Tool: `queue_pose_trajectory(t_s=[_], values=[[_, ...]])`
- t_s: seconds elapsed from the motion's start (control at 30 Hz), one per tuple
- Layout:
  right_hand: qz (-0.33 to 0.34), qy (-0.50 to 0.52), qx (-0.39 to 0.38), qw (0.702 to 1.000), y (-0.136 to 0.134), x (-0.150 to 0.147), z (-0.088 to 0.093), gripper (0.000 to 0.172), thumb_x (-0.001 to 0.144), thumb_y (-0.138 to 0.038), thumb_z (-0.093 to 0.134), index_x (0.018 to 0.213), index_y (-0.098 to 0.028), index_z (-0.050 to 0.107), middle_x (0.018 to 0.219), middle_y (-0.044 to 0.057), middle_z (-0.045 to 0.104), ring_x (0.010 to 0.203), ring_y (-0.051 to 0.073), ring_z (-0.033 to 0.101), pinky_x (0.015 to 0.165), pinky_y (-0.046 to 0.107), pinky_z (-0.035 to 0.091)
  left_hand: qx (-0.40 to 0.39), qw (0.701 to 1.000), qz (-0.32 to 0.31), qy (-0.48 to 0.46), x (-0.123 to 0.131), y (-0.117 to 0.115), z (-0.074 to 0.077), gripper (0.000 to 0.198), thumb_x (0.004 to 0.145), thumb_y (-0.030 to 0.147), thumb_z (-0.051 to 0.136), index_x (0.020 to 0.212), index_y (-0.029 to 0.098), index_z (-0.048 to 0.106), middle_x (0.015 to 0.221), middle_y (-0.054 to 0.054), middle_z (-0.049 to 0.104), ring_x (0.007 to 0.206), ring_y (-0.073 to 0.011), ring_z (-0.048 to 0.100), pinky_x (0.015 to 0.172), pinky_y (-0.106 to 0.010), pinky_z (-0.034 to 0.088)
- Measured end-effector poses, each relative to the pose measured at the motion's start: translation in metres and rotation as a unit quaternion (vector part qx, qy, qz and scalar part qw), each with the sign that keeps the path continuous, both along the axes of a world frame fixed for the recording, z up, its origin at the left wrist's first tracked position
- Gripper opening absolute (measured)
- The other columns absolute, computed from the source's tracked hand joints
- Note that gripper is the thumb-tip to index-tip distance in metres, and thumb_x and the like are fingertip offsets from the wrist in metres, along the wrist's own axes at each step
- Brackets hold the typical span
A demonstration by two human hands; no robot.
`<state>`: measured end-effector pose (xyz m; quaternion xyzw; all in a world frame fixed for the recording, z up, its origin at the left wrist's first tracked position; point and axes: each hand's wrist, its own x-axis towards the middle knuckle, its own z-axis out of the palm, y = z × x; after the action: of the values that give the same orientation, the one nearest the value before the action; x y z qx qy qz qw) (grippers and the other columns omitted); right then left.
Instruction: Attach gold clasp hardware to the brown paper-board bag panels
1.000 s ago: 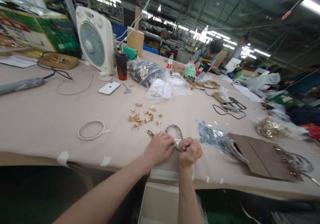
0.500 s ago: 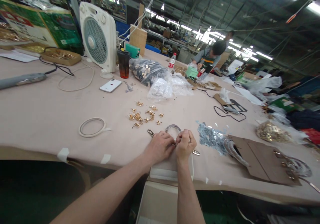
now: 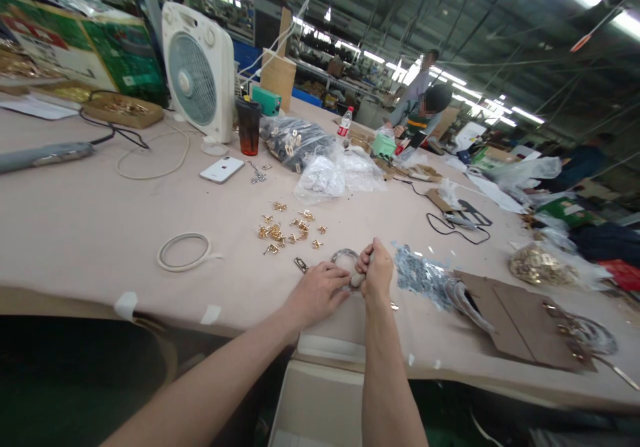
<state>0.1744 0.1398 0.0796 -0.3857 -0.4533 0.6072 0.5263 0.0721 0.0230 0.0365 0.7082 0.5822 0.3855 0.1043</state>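
A pale bag (image 3: 333,346) lies at the table's front edge, with a light flap hanging below it. Its curved, plastic-wrapped handle (image 3: 344,255) shows beyond my hands. My left hand (image 3: 320,292) presses on the bag near the handle's base, fingers bent and close together. My right hand (image 3: 376,270) is closed in a fist just to the right, around something mostly hidden; a small greyish-beige bit shows by its fingers. One metal clasp piece (image 3: 301,264) sits left of the handle, and another (image 3: 395,306) peeks out beside my right wrist. Small gold fittings (image 3: 275,232) are scattered beyond.
A tape roll (image 3: 184,252), phone (image 3: 222,169), dark cup (image 3: 248,126) and fan (image 3: 197,74) stand to the left. Clear plastic scraps (image 3: 425,274) and a brown bag (image 3: 523,320) lie to the right. Other people (image 3: 425,104) are at the far end.
My right hand has lifted slightly and moved right, away from my left fingers, its fist turning. My left hand stays almost in place on the bag.
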Motion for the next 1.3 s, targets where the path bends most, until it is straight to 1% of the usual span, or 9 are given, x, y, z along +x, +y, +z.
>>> queue_pose_trajectory(t_s=[0.23, 0.4, 0.5, 0.63, 0.77, 0.97, 1.03, 1.17, 1.3], values=[[0.006, -0.029, 0.047, 0.998, -0.007, 0.000, -0.004, 0.042, 0.094, -0.051, 0.058, 0.065, -0.022, 0.045, 0.048, -0.010, 0.040, 0.035, 0.006, 0.032, 0.036, 0.021, 0.025, 0.003, 1.000, -0.006, 0.004, 0.002, 0.002, 0.005, 0.019, 0.101, 0.029, 0.062, 0.114, 0.024, 0.075, 0.117, -0.001, 0.078, 0.114, -0.0225, 0.061, 0.104, -0.040, 0.050], [0.020, -0.105, 0.151, 0.983, -0.025, 0.006, -0.013, 0.046, 0.098, -0.051, 0.055, 0.063, -0.021, 0.049, 0.049, -0.008, 0.042, 0.039, 0.008, 0.037, 0.039, 0.022, 0.029, 0.002, 1.000, -0.005, 0.000, 0.002, 0.004, 0.002, 0.022, 0.103, 0.029, 0.057, 0.114, 0.026, 0.075, 0.116, -0.002, 0.078, 0.113, -0.0221, 0.063, 0.104, -0.041, 0.050], [0.009, -0.100, 0.199, 0.975, -0.034, 0.012, -0.016, 0.047, 0.100, -0.049, 0.055, 0.063, -0.021, 0.050, 0.051, -0.007, 0.044, 0.042, 0.008, 0.039, 0.042, 0.022, 0.029, -0.008, 1.000, -0.006, 0.002, 0.001, 0.003, 0.003, 0.025, 0.104, 0.033, 0.054, 0.117, 0.029, 0.075, 0.114, -0.003, 0.078, 0.113, -0.0226, 0.063, 0.104, -0.042, 0.050], [0.005, 0.011, 0.165, 0.986, -0.034, 0.022, -0.006, 0.041, 0.100, -0.045, 0.055, 0.067, -0.021, 0.050, 0.053, -0.008, 0.044, 0.040, 0.007, 0.037, 0.040, 0.021, 0.029, -0.022, 1.000, 0.003, 0.012, 0.000, -0.001, 0.005, 0.029, 0.101, 0.043, 0.060, 0.124, 0.030, 0.071, 0.120, -0.004, 0.075, 0.119, -0.0248, 0.059, 0.106, -0.043, 0.048], [0.005, 0.097, 0.161, 0.982, -0.029, 0.026, 0.004, 0.039, 0.098, -0.042, 0.058, 0.067, -0.020, 0.050, 0.053, -0.008, 0.043, 0.038, 0.006, 0.034, 0.039, 0.020, 0.027, -0.030, 0.999, 0.016, 0.024, 0.002, -0.004, 0.006, 0.040, 0.094, 0.050, 0.069, 0.129, 0.029, 0.067, 0.125, -0.004, 0.073, 0.123, -0.0264, 0.056, 0.107, -0.043, 0.048], [0.070, 0.018, 0.156, 0.985, -0.031, 0.017, -0.005, 0.045, 0.098, -0.045, 0.059, 0.062, -0.020, 0.050, 0.050, -0.007, 0.043, 0.038, 0.006, 0.033, 0.037, 0.020, 0.024, -0.030, 0.999, 0.011, 0.033, 0.003, -0.002, 0.006, 0.033, 0.097, 0.048, 0.065, 0.126, 0.031, 0.067, 0.122, -0.003, 0.073, 0.123, -0.0257, 0.055, 0.107, -0.044, 0.046], [0.076, 0.007, 0.166, 0.983, -0.030, 0.017, 0.000, 0.045, 0.099, -0.045, 0.059, 0.062, -0.020, 0.050, 0.049, -0.007, 0.042, 0.038, 0.007, 0.033, 0.037, 0.020, 0.024, -0.030, 0.999, 0.012, 0.036, 0.003, -0.002, 0.006, 0.033, 0.097, 0.047, 0.065, 0.125, 0.030, 0.067, 0.123, -0.003, 0.073, 0.123, -0.0259, 0.055, 0.107, -0.044, 0.045], [0.072, 0.042, 0.208, 0.975, -0.032, 0.019, 0.012, 0.045, 0.099, -0.044, 0.057, 0.061, -0.022, 0.048, 0.049, -0.008, 0.039, 0.037, 0.007, 0.033, 0.038, 0.021, 0.024, -0.039, 0.998, 0.015, 0.043, 0.003, -0.003, 0.005, 0.033, 0.095, 0.047, 0.069, 0.122, 0.029, 0.066, 0.124, -0.002, 0.073, 0.124, -0.0267, 0.055, 0.102, -0.043, 0.047], [0.082, -0.021, 0.188, 0.979, -0.033, 0.019, 0.004, 0.046, 0.098, -0.047, 0.057, 0.061, -0.022, 0.048, 0.049, -0.008, 0.040, 0.039, 0.008, 0.034, 0.039, 0.022, 0.026, -0.035, 0.999, 0.015, 0.038, 0.004, -0.002, 0.005, 0.032, 0.096, 0.047, 0.068, 0.123, 0.031, 0.067, 0.123, -0.002, 0.073, 0.124, -0.0260, 0.055, 0.103, -0.042, 0.046]])
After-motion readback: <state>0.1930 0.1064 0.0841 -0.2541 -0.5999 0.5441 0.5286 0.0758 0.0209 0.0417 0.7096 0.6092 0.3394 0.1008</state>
